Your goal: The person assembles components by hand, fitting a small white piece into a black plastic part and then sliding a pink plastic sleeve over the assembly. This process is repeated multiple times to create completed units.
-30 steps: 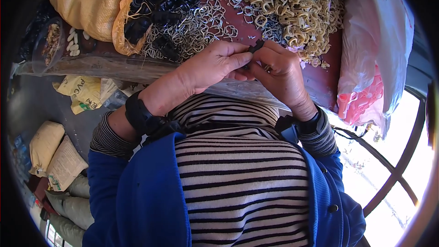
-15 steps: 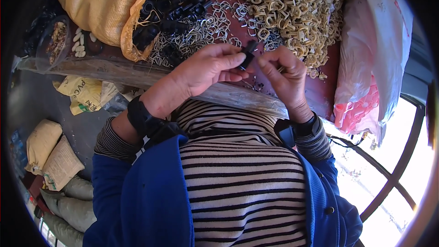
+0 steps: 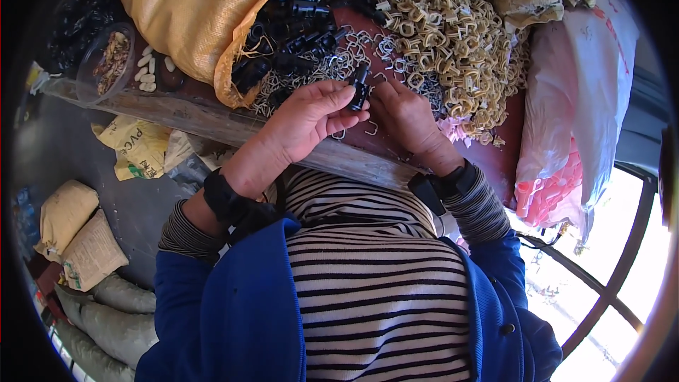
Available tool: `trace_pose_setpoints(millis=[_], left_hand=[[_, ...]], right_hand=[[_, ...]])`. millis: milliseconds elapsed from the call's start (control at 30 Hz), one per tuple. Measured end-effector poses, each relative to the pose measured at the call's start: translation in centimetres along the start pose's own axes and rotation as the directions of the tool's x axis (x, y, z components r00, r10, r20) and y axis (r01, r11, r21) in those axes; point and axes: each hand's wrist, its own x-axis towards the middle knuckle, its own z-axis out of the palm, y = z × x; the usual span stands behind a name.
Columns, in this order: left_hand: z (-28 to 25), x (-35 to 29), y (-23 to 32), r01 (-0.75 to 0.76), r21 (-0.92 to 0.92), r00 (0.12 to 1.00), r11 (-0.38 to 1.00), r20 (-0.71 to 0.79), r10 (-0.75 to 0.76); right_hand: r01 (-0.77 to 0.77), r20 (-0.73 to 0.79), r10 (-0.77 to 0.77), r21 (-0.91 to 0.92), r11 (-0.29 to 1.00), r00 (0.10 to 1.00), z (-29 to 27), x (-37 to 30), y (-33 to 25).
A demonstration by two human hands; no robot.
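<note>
Head view shows our left hand (image 3: 308, 117) pinching a small black clip (image 3: 359, 86) above the table edge (image 3: 212, 124), our right hand (image 3: 403, 117) curled beside it, grip unclear, so a loose pinch could drop it among the metal rings (image 3: 311, 71).

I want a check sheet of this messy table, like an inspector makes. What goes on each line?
Surface: dark red table top with a worn wooden front edge, mostly covered.
Job's things: small black clip pinched in the left hand; the right hand meets it from the other side.
Clutter: heap of tan clips, pile of black parts, metal wire rings, yellow woven sack, clear bowl.
Grippers: both hands bare, dark bands at the wrists.
Cables: nothing seen.
Surroundings: filled sacks on the floor, pink and white bag.
</note>
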Motion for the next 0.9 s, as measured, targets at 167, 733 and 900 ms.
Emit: trace_pose_setpoints(millis=[167, 733, 900], left_hand=[[0.0, -0.1, 0.1, 0.02, 0.026, 1.0, 0.999, 0.014, -0.021], [1.6, 0.6, -0.1, -0.032, 0.071, 0.984, 0.997, 0.179, 0.019], [1.4, 0.7, 0.0, -0.018, 0.096, 0.975, 0.995, 0.222, -0.004]], right_hand=[[0.018, -0.071, -0.003, 0.215, 0.976, 0.997, -0.3, -0.2, 0.4], [-0.393, 0.328, 0.274, 0.889, 0.234, 0.904, -3.2, -2.7, -0.7], [-0.214, 0.126, 0.176, 0.679, 0.702, 0.976, -4.2, -2.6, -0.4]])
